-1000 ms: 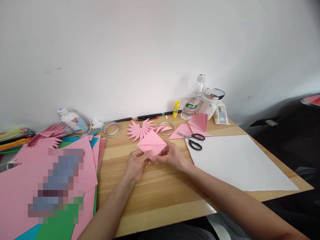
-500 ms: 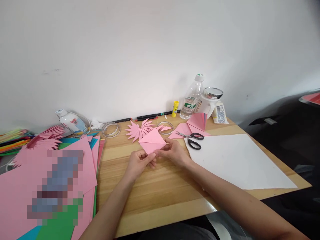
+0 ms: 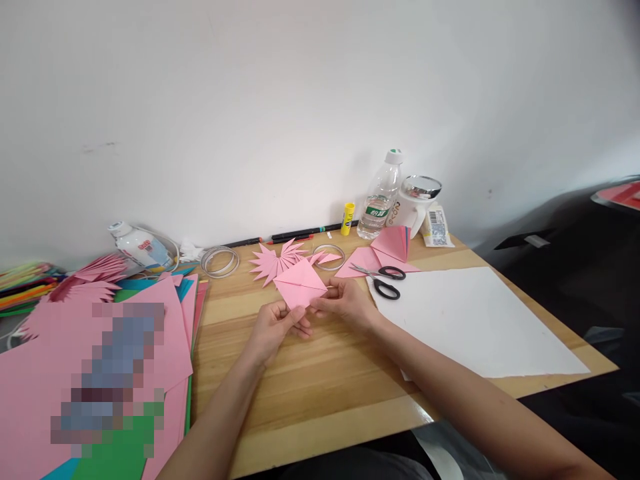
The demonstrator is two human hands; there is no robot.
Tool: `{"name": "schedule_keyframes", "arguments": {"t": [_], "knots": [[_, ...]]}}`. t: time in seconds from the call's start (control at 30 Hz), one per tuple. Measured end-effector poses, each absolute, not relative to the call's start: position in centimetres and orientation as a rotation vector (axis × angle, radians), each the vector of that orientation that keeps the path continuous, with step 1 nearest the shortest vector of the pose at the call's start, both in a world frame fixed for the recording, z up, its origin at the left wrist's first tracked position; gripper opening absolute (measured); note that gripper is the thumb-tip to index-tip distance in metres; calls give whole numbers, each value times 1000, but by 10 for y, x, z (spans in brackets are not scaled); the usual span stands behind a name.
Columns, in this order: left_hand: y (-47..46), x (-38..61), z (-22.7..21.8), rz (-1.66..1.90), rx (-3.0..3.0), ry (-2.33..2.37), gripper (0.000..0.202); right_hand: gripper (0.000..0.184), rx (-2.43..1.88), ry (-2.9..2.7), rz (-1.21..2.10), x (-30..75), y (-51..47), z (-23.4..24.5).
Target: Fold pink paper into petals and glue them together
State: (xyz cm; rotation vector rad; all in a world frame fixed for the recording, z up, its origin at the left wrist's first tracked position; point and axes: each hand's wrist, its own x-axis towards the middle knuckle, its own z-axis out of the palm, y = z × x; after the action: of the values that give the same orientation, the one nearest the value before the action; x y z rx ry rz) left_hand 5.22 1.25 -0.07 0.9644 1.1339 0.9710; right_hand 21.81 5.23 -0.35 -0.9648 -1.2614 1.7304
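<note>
Folded pink paper square (image 3: 299, 285) is sitting in front of the wearer, just over the wooden table (image 3: 280, 407); can't tell if its underside is touching anything. Left hand (image 3: 273, 328) is pinching the near corner, thumb on top. Right hand (image 3: 349, 303) is pinching the right-hand edge, thumb near the left one, fingertips partly hidden.

Handling, my read: it should be behaving as very light, crisp, layered, stiffer along the creases, not slippery. Will likely be denting or tearing under a hard squeeze. Best hold: edges and corners, flaps pressed together, thumbs off the middle crease.

Counts:
- folded square in hand: 1
- pleated pink pieces: 2, one lying behind the square (image 3: 273, 265), one resting by the stack on the left
- tape rolls (image 3: 220, 274): 2, left one lying well apart from the hands
- scissors (image 3: 387, 291): 1, lying beyond the right hand, handles resting over the white sheet (image 3: 475, 327) (1)
- glue stick (image 3: 347, 220): 1, standing by the wall
- water bottle (image 3: 377, 217): 1, standing beside the mug (image 3: 410, 210) (1)
- coloured sheets (image 3: 35, 387): overlapping, can't count
</note>
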Motion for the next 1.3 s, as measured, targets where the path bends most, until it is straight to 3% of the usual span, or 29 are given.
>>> {"name": "schedule_keyframes", "arguments": {"t": [0.63,0.97,1.3], "knots": [[13,49,3,919,856,1117,30,37,-867,-1252,1869,223,57,0],[13,47,3,892,862,1142,30,49,-757,-1285,2041,228,59,2],[13,47,2,881,882,1126,31,46,-763,-1211,2039,229,62,-6]]}}
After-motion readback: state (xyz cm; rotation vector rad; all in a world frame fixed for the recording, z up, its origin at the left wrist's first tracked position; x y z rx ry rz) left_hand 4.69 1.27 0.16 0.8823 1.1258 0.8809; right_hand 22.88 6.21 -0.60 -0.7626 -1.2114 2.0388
